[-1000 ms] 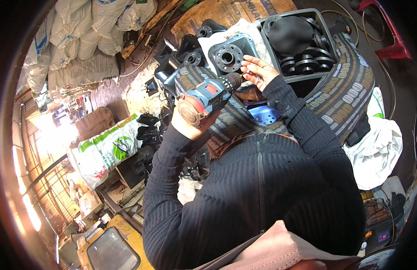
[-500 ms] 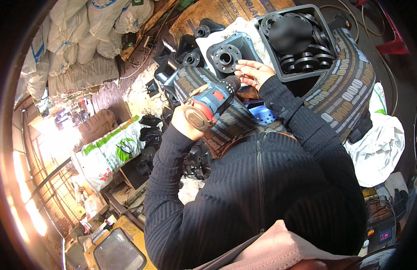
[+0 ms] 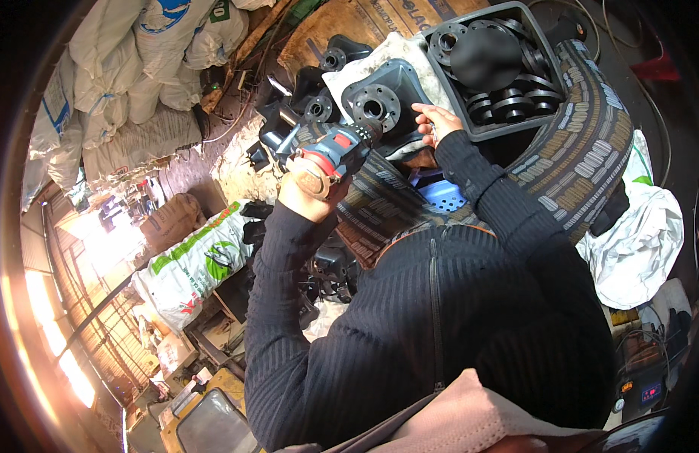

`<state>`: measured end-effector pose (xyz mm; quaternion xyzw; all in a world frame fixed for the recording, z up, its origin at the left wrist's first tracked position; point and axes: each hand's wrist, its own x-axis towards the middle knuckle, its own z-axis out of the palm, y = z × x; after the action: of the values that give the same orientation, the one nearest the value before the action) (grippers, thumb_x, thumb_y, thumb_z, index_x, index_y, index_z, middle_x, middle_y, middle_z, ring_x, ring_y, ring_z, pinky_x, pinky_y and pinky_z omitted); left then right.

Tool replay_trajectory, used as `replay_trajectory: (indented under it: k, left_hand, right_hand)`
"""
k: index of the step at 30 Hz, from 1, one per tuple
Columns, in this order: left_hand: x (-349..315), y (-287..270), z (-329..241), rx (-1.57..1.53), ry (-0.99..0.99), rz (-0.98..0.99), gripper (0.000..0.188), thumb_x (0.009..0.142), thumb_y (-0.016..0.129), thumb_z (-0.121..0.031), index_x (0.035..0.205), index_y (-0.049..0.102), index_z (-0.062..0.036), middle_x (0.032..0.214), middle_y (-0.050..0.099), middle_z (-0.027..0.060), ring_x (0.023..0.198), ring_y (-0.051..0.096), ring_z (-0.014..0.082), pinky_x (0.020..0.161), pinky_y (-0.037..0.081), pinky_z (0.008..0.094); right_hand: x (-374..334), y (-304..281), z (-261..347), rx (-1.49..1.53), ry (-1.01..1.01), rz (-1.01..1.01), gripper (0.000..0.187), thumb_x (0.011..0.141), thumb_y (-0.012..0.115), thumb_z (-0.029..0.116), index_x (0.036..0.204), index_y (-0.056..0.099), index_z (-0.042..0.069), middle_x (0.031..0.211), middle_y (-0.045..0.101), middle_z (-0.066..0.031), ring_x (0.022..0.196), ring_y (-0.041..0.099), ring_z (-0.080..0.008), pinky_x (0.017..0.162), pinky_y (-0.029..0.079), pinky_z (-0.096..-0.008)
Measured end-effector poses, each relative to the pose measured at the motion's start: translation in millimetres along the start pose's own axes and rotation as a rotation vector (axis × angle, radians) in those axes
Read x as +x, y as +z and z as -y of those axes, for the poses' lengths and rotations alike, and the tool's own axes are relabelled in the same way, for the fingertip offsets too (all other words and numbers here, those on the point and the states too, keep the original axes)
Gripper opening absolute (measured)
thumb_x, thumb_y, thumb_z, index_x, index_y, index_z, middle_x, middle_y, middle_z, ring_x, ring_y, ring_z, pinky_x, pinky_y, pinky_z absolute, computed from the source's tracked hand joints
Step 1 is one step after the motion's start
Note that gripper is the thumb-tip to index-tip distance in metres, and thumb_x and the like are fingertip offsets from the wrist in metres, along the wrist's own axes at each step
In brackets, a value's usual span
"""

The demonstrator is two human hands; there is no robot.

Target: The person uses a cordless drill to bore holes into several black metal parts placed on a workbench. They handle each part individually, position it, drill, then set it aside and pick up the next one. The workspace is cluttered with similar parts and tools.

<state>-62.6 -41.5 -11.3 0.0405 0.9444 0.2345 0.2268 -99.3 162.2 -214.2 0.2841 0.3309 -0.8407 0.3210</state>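
- Left hand (image 3: 312, 195): grasping a blue-and-red power drill (image 3: 336, 145), fingers wrapped around its body.
- Power drill: held tilted, its dark chuck (image 3: 364, 134) pointing up and to the right, at the near edge of the black flanged part (image 3: 391, 104). Contact between tip and flange cannot be confirmed from this view.
- Black flanged part: located ahead of the person, in front of both hands, resting on a white cloth-like sheet (image 3: 398, 49); round flange facing up, central hole and ring of smaller holes visible.
- Right hand (image 3: 441, 122): just right of the flanged part, fingers partly bent. Cannot tell whether anything small is pinched between them.
- Grey bin (image 3: 515, 130): to the right of the sheet, loaded with black discs (image 3: 508, 106); one round area inside is blurred.
- Further black parts (image 3: 318, 109): left of the sheet, similar flanges visible.
- Blue perforated item (image 3: 444, 198): between the patterned trouser legs (image 3: 587, 143), below the right hand.
- White bag (image 3: 636, 249): beside the right leg, crumpled.
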Motion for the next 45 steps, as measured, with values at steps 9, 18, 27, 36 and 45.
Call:
replay_trajectory:
  k: [9, 18, 27, 36, 45]
  left_hand:
    - [24, 7, 9, 0.090, -0.075, 0.123, 0.040, 0.072, 0.068, -0.023, 0.107, 0.057, -0.0073, 0.100, 0.062, 0.0105, 0.092, 0.060, 0.0244, 0.083, 0.048, 0.0326]
    - [48, -10, 10, 0.185, 0.005, 0.222, 0.030, 0.075, 0.063, -0.023, 0.100, 0.059, -0.0058, 0.092, 0.063, 0.0118, 0.087, 0.060, 0.0270, 0.079, 0.049, 0.0346]
    - [56, -5, 20, 0.346, 0.174, 0.282, 0.022, 0.070, 0.062, -0.019, 0.089, 0.062, -0.0070, 0.087, 0.064, 0.0107, 0.083, 0.061, 0.0268, 0.076, 0.049, 0.0345]
    - [55, 0, 8, 0.464, 0.322, 0.109, 0.025, 0.067, 0.065, -0.018, 0.090, 0.064, -0.0095, 0.085, 0.065, 0.0098, 0.083, 0.063, 0.0257, 0.075, 0.050, 0.0344]
    - [19, 10, -3, 0.203, 0.044, -0.010, 0.052, 0.068, 0.073, -0.016, 0.113, 0.050, -0.0057, 0.102, 0.060, 0.0116, 0.092, 0.060, 0.0247, 0.079, 0.050, 0.0340]
  right_hand:
    - [36, 6, -19, -0.284, -0.136, 0.024, 0.022, 0.077, 0.071, 0.023, 0.087, 0.066, 0.004, 0.073, 0.060, 0.0024, 0.065, 0.050, -0.0040, 0.058, 0.041, -0.0192]
    - [31, 10, -4, -0.289, -0.095, 0.081, 0.022, 0.077, 0.072, 0.024, 0.084, 0.066, 0.004, 0.077, 0.062, 0.0013, 0.070, 0.052, -0.0054, 0.065, 0.042, -0.0197]
    - [50, 2, 4, -0.483, -0.066, 0.161, 0.018, 0.077, 0.071, 0.025, 0.083, 0.066, 0.009, 0.057, 0.049, 0.0084, 0.042, 0.030, -0.0005, 0.038, 0.019, -0.0197]
    - [60, -5, 29, -0.720, 0.081, 0.286, 0.027, 0.073, 0.074, 0.034, 0.082, 0.067, 0.009, 0.070, 0.058, 0.0048, 0.065, 0.047, -0.0045, 0.059, 0.037, -0.0206]
    - [37, -11, 46, -0.553, -0.157, 0.072, 0.029, 0.084, 0.063, 0.030, 0.104, 0.062, 0.009, 0.066, 0.053, 0.0043, 0.054, 0.047, -0.0028, 0.042, 0.033, -0.0152]
